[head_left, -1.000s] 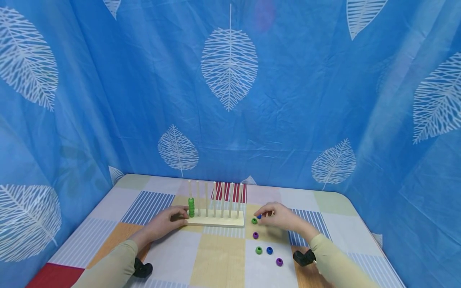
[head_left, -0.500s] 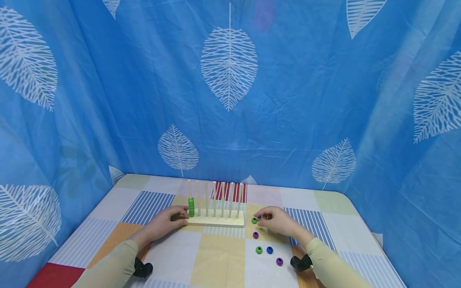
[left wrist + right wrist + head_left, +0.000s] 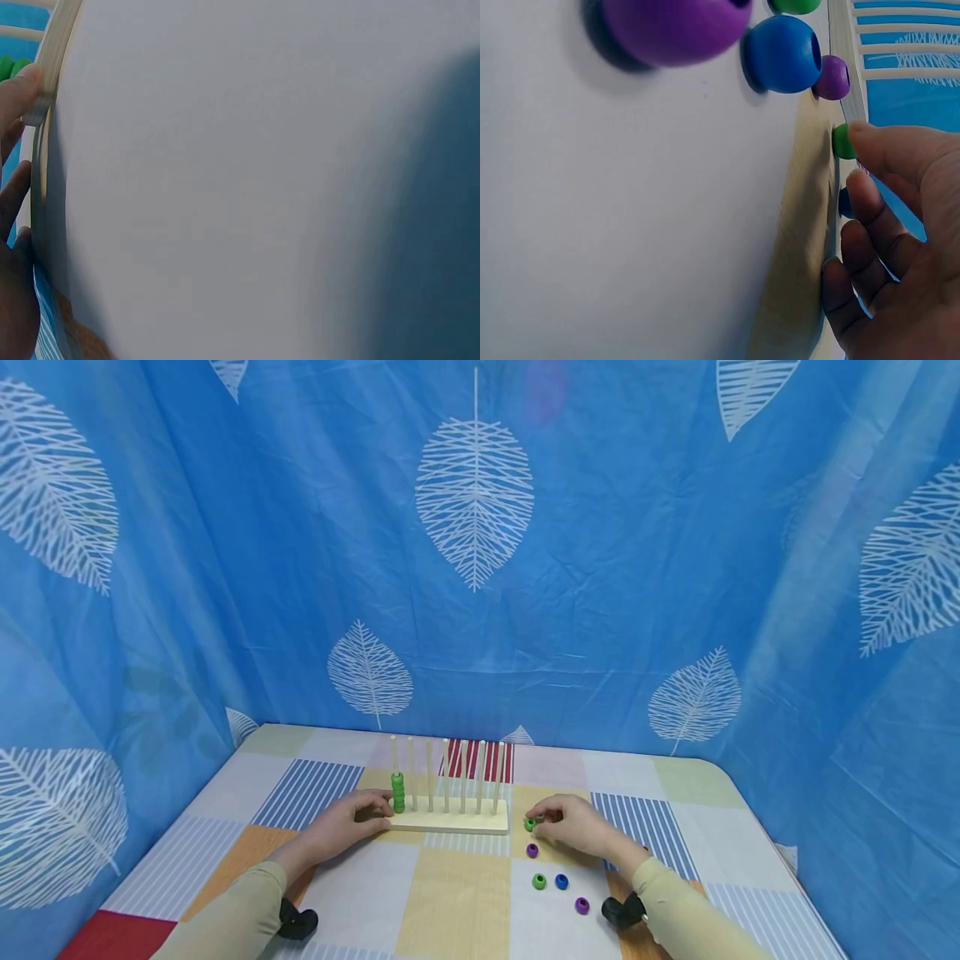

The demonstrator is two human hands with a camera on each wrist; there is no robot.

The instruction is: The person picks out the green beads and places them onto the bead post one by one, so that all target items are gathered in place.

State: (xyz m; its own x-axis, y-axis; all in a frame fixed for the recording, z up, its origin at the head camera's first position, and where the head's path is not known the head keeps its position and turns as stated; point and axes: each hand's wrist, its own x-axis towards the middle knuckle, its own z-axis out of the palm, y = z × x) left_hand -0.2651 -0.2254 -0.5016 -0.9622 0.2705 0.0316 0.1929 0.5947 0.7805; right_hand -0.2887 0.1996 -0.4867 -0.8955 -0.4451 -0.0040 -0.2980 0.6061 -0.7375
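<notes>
At the left end of a wooden peg rack (image 3: 450,821), my left hand (image 3: 348,821) grips the base between thumb and fingers. Several green beads (image 3: 399,793) are stacked on the leftmost peg; the other pegs stand bare. Right of the rack, my right hand (image 3: 573,822) has its thumb and a fingertip around a loose green bead (image 3: 530,825) on the table. In the right wrist view the thumb touches this bead, and a blue bead (image 3: 845,202) sits partly hidden behind the fingers. That blue bead is covered by the hand in the head view.
Loose beads lie nearer me: purple (image 3: 532,851), green (image 3: 539,882), blue (image 3: 562,882) and another purple bead (image 3: 582,906). A small orange-red spot (image 3: 646,849) shows beside the right wrist. Blue leaf-print curtain (image 3: 600,568) surrounds the patchwork tablecloth (image 3: 457,902).
My right hand has drawn down slightly, closing around the green bead, which has shifted a little toward me. The blue bead behind it is now covered. The left hand stays put.
</notes>
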